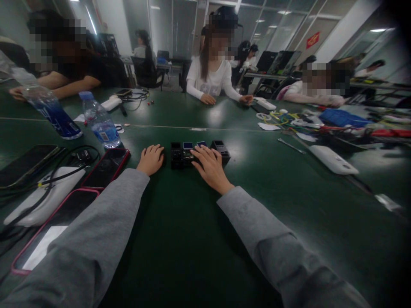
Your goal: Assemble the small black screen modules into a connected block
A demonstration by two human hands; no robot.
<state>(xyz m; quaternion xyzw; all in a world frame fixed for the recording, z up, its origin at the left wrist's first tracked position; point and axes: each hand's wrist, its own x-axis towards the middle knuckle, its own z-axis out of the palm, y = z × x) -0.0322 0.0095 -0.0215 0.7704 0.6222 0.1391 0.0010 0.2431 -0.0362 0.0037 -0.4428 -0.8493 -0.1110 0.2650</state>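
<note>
My left hand (151, 159) lies flat on the green table, fingers stretched forward, holding nothing. Just to its right stands a row of small black box-like devices. The leftmost black device (176, 155) is apart from my hand. Beside it is a small device with a bluish square screen (188, 146). My right hand (210, 166) reaches over the row with its fingers spread, covering part of a second screen (201, 144); whether the fingertips touch it I cannot tell. At the right end sits another black device (221, 149), partly behind my fingers.
Left are a water bottle (101, 122), a blue-labelled bottle (54, 111), phones (107, 167) and a white power bank (45, 196) with cables. Right are tangled wires (285, 119), a blue item (345, 117), a wrench-like tool (291, 146) and a white device (333, 159). People sit opposite.
</note>
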